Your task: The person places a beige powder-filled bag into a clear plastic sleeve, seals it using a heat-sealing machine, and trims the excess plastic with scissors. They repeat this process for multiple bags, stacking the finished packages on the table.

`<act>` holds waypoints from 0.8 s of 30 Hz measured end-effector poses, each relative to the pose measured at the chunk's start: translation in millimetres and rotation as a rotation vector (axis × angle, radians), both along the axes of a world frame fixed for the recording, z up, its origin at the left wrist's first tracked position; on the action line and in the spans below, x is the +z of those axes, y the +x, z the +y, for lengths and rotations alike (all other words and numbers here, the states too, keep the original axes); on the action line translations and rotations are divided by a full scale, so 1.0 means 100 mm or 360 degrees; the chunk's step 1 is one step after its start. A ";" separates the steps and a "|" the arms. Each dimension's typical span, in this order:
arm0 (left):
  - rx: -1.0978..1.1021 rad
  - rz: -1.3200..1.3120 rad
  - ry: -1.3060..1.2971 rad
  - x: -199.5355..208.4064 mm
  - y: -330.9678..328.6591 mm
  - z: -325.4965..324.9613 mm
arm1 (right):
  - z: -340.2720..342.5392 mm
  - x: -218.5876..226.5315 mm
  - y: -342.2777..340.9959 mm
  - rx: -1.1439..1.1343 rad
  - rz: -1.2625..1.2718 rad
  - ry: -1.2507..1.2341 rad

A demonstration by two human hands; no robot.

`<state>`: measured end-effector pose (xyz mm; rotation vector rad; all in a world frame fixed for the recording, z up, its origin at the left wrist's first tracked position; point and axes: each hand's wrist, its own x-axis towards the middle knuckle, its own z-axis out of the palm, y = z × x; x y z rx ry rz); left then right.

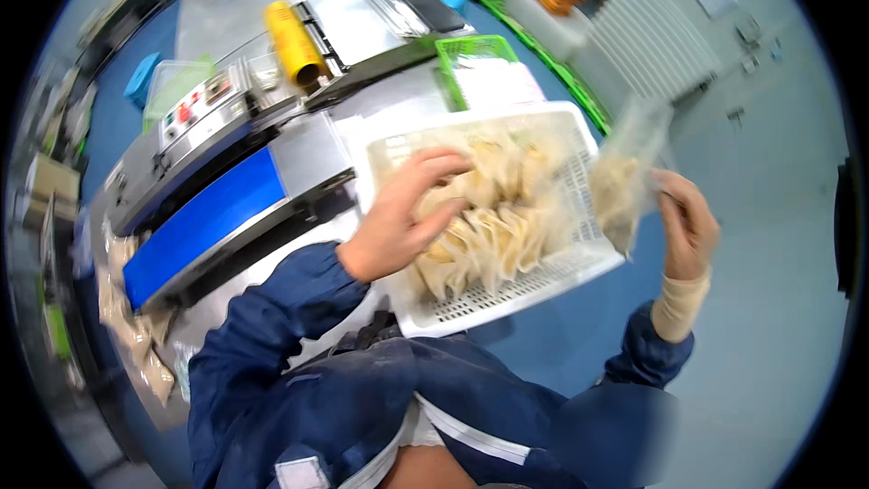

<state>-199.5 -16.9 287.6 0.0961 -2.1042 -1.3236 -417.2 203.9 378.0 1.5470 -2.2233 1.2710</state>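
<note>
A white plastic basket [534, 305] stands in front of me, holding rows of clear bags [493, 240] with pale beige contents; the bags are packed upright, side by side. My left hand [403, 216] hovers over the basket's left part, with thumb and fingers apart and nothing between them. Off the basket's right side, my right hand [686, 222] pinches the edge of one clear plastic bag [618, 183]. Pale contents sit in that bag's lower part, and its upper end is loose. Blur hides the bag's finer detail.
To the left runs a machine with a blue conveyor belt [208, 222] and a control panel [195, 113]. A yellow roll [294, 44] lies beyond it. Behind the basket is a green crate [475, 50]. Several beige bags [136, 331] lie at the lower left.
</note>
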 end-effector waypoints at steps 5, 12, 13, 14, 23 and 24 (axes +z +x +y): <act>0.0199 0.0243 -0.0224 0.37 0.05 -0.27 | -0.55 0.57 0.46 0.0640 -0.0210 0.0086; 0.0277 0.0097 0.0421 0.20 0.96 -0.93 | -1.87 0.19 1.01 0.1301 -0.0774 0.0304; 0.0360 0.0093 0.0388 0.11 1.11 -1.01 | -2.05 0.10 1.08 0.1346 -0.0808 0.0319; 0.0444 0.0088 0.0355 0.03 1.22 -1.08 | -2.23 0.01 1.14 0.1392 -0.0842 0.0335; 0.0852 0.0344 0.0558 -0.55 1.78 -1.40 | -3.30 -0.83 1.67 0.1594 -0.1159 0.0471; 0.0868 0.0403 0.0669 -0.60 1.81 -1.45 | -3.37 -0.89 1.66 0.1603 -0.1233 0.0489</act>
